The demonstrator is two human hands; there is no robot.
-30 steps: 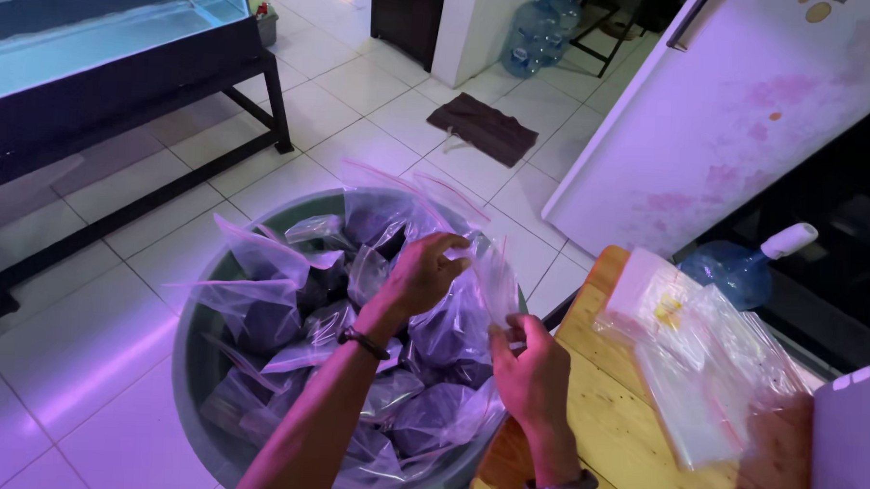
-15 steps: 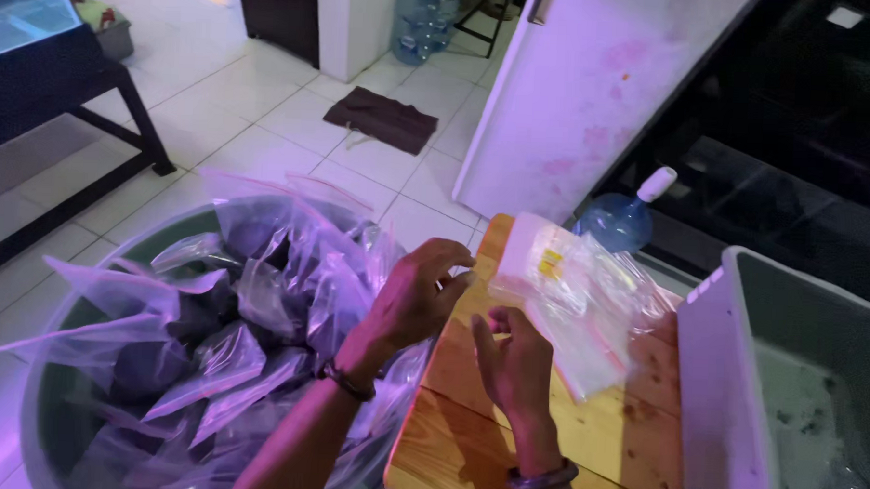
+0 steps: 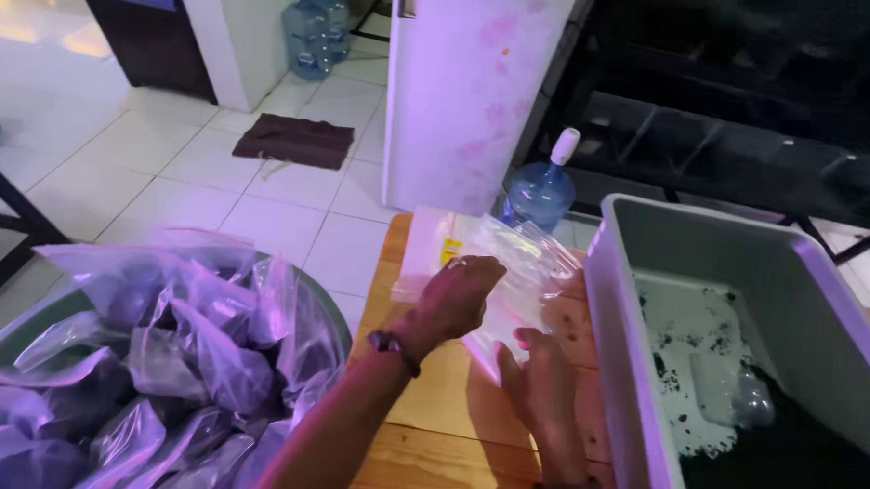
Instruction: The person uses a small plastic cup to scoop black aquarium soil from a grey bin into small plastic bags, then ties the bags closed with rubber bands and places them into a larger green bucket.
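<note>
Currently: both hands at the stack of empty clear bags (image 3: 511,266) on the wooden table (image 3: 428,437).
Many tied bags already fill the round tub (image 3: 332,304); the stack remains. Left hand (image 3: 457,298) rests loosely curled on top of the stack; right hand (image 3: 541,383) pinches its near edge, beside the grey bin (image 3: 632,396).
</note>
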